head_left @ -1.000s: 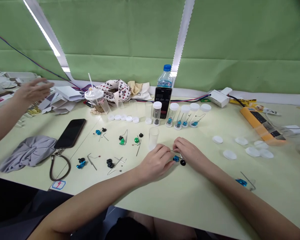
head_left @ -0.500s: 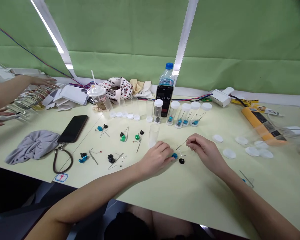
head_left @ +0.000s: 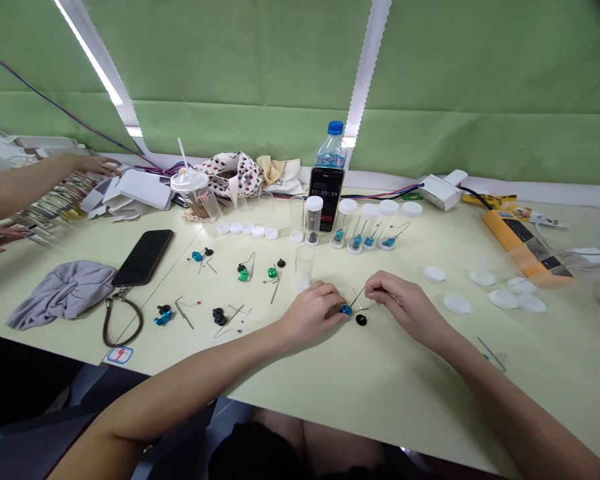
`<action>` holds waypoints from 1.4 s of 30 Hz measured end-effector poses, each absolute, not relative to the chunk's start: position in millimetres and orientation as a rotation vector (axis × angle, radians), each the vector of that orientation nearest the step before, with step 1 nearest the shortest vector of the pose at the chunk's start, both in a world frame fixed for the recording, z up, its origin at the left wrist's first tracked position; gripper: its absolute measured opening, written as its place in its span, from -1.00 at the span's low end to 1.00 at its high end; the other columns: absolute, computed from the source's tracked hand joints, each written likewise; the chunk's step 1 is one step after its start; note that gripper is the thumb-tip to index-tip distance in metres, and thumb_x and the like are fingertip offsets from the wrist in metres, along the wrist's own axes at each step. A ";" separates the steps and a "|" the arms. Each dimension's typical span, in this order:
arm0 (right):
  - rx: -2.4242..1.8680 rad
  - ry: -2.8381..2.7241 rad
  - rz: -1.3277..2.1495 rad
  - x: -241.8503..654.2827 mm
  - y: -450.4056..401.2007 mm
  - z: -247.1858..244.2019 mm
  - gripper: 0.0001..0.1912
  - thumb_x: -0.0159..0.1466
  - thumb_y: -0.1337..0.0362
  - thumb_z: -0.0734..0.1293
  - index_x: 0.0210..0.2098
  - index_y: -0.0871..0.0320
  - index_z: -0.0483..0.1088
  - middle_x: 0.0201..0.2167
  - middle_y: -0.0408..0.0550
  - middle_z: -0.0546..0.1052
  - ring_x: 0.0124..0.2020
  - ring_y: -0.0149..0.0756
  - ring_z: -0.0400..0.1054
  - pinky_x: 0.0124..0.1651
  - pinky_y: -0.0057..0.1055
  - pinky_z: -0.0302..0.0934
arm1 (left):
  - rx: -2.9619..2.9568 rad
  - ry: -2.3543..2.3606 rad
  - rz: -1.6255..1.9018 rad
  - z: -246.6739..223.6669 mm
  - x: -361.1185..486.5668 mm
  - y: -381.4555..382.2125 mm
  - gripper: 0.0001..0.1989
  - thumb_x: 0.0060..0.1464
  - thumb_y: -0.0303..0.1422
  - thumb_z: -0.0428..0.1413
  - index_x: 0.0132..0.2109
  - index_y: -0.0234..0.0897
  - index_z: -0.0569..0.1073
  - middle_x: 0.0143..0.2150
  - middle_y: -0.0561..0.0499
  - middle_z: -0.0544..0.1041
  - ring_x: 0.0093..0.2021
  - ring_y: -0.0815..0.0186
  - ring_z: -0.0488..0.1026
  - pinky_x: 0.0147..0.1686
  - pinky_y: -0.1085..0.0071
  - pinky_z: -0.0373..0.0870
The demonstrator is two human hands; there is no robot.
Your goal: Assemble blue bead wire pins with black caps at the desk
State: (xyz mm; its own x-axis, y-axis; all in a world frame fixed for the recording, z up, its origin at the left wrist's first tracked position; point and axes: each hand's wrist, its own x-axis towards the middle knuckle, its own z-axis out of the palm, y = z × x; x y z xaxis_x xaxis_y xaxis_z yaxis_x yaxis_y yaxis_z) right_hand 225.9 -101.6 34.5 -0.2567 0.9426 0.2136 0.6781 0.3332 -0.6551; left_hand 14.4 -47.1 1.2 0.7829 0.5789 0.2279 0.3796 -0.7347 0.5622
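My left hand [head_left: 316, 311] rests on the table with thumb and fingers closed on a small blue metal part [head_left: 347, 309]. In a pinch, my right hand [head_left: 394, 293] grips a thin metal rod [head_left: 359, 296], whose lower end reaches the blue part; whether it sits inside cannot be made out. Just below lies a round black knob [head_left: 361, 320], apart from both hands. A thin bent metal piece [head_left: 361, 308] lies beside the blue part. Behind my left hand stands a clear tube [head_left: 305, 267], upright and without a lid.
Several white-capped tubes [head_left: 347, 223] holding small parts stand near a phone [head_left: 326, 193] and a bottle [head_left: 331, 150]. Small part groups [head_left: 220, 317] lie left, white discs [head_left: 457, 305] right. An orange power strip [head_left: 525, 247] is far right. Another person's hands [head_left: 93, 165] work at far left.
My right hand has shifted slightly left, bringing the rod's lower end to the blue part. My left hand stays closed on that part. The whole view has moved a little.
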 end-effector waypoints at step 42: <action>-1.313 -2.231 0.530 220.1 -108.0 43.1 -0.83 0.36 0.36 0.04 -0.30 0.08 0.20 -0.35 -0.09 0.35 -0.36 -0.35 0.23 -0.31 -0.40 0.11 | 2.414 0.791 0.563 4.1 18.3 -48.8 -0.77 0.18 -0.26 0.01 -0.22 -0.29 0.49 -0.26 -0.05 0.44 -0.17 0.27 0.35 -0.12 0.34 0.31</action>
